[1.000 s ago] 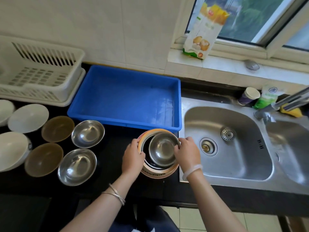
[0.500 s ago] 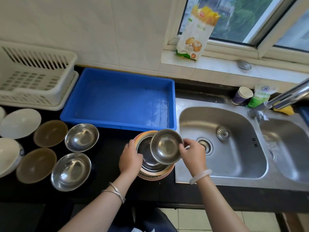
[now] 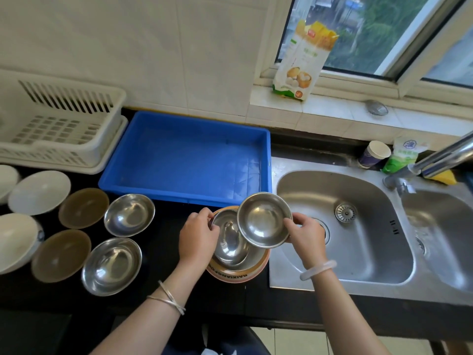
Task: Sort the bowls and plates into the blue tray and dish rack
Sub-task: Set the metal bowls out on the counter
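Tray [image 3: 186,196]: dish rack [image 3: 61,149] to its left, sink [image 3: 343,226] to its right, loose bowls [image 3: 128,215] before its left corner.

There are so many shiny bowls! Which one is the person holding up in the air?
Find the blue tray beside the sink. At the tray's front right corner sits a stack of bowls, steadied by the left hand. The lifted steel bowl is tilted above that stack, pinched at its rim by the right hand; every other steel bowl rests flat.

The steel bowl [image 3: 263,220] and sink [image 3: 343,252] are shiny metal; the blue tray [image 3: 184,155] and white dish rack [image 3: 58,134] look like smooth plastic; the bench [image 3: 158,242] is glossy black.
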